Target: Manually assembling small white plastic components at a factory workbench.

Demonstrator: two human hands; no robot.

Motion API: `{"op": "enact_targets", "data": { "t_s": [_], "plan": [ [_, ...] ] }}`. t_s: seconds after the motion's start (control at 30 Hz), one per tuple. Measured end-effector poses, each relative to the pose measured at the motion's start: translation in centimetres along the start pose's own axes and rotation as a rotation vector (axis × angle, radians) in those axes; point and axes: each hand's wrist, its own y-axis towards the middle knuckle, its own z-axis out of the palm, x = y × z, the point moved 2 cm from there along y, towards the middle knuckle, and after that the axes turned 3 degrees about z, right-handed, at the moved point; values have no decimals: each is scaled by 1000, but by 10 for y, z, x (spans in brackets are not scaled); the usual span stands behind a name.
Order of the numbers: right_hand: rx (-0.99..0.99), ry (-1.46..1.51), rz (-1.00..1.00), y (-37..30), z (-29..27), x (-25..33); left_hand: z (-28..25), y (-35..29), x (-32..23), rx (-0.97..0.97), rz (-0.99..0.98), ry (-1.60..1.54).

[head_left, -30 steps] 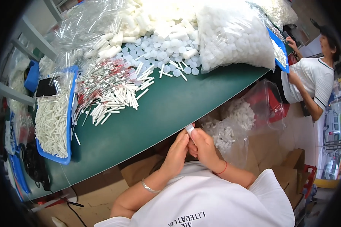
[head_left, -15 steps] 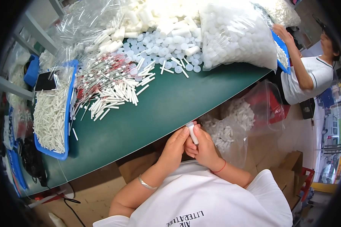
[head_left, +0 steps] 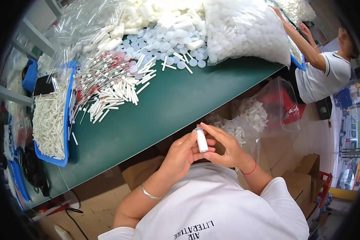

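The green table (head_left: 176,100) carries a heap of loose white sticks (head_left: 112,90) (much left, judging by it). Below its edge, left hand (head_left: 182,154) and right hand (head_left: 224,148) together clasp 1 white tube (head_left: 201,139), upright.

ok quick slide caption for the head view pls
Both hands, left hand and right hand, hold a small white tube upright beside a green table.
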Motion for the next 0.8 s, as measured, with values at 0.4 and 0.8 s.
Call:
{"op": "enact_targets", "data": {
  "t_s": [0.4, 0.8],
  "plan": [
    [-133, -102, 9, -5, 7, 1, 0, 2, 3, 1, -91, 70],
    [-115, 506, 157, -26, -2, -3, 9, -5, 8, -6, 170, 208]
  ]
}}
